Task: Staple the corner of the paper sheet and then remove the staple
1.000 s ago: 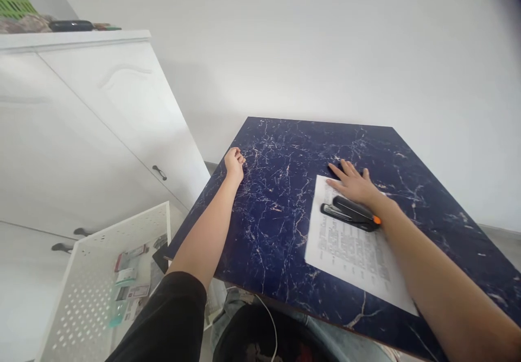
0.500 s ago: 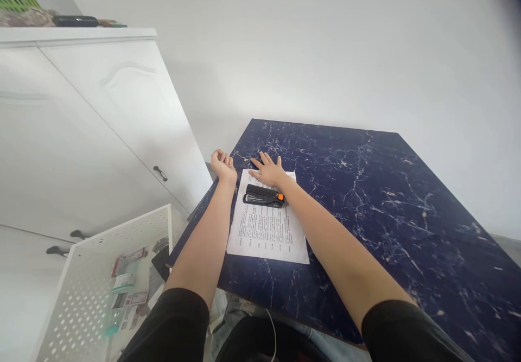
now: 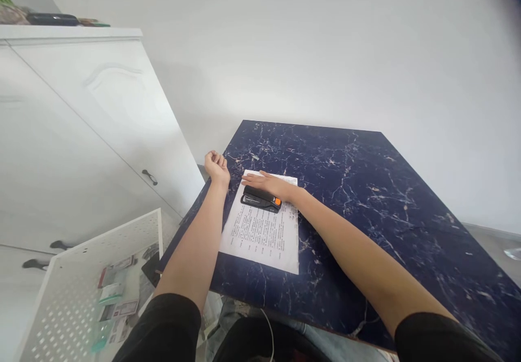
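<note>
A black stapler (image 3: pixel 261 198) with an orange piece at its right end lies across a printed sheet of paper (image 3: pixel 260 237). My right hand (image 3: pixel 269 184) is flat on the sheet's far part, fingers stretched out to the left, right along the stapler's far side. Whether it touches the stapler I cannot tell. At the table's left edge rests my left hand (image 3: pixel 217 167), its fingers curled in loosely, with nothing visible in them.
The sheet lies on a dark blue marble-patterned table (image 3: pixel 366 199). To the left stand a white cabinet (image 3: pixel 109 112) and, lower down, a white perforated basket (image 3: pixel 61 307) holding several packages. A white wall (image 3: pixel 305 52) rises behind.
My right hand has drawn nearer to the stapler, its spread fingers now closer together and pointing left. The sheet and stapler have turned slightly. My left hand stays curled at the edge.
</note>
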`<control>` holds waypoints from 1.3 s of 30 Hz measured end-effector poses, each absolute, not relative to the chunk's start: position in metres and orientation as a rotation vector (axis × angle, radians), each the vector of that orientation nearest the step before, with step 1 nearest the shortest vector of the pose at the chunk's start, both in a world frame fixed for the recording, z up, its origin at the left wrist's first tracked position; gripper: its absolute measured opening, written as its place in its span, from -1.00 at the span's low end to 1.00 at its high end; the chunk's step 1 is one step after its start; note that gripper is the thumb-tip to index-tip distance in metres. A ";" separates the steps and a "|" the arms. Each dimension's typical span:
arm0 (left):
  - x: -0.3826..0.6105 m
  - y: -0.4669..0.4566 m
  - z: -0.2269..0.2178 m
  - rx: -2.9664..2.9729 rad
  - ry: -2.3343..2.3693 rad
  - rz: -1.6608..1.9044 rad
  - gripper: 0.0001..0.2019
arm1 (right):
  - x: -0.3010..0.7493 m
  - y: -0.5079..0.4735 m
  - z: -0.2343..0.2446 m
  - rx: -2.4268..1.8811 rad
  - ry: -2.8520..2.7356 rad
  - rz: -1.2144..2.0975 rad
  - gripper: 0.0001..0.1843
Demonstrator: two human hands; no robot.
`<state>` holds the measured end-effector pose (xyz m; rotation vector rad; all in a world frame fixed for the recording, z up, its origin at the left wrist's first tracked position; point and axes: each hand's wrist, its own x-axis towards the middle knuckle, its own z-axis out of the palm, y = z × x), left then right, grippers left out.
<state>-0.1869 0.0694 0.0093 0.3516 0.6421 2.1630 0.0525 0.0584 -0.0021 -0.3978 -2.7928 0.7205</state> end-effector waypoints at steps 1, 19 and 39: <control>-0.186 0.069 0.010 0.357 0.649 2.156 -0.75 | 0.063 0.057 0.000 -0.392 -2.793 0.720 -0.42; -0.012 0.018 -0.003 0.699 0.927 1.558 -0.75 | 0.219 0.019 0.011 -1.428 -1.597 0.459 -0.60; -0.014 0.018 -0.007 0.843 0.864 1.515 -0.52 | 0.214 -0.031 0.016 -1.098 -2.183 0.657 -0.73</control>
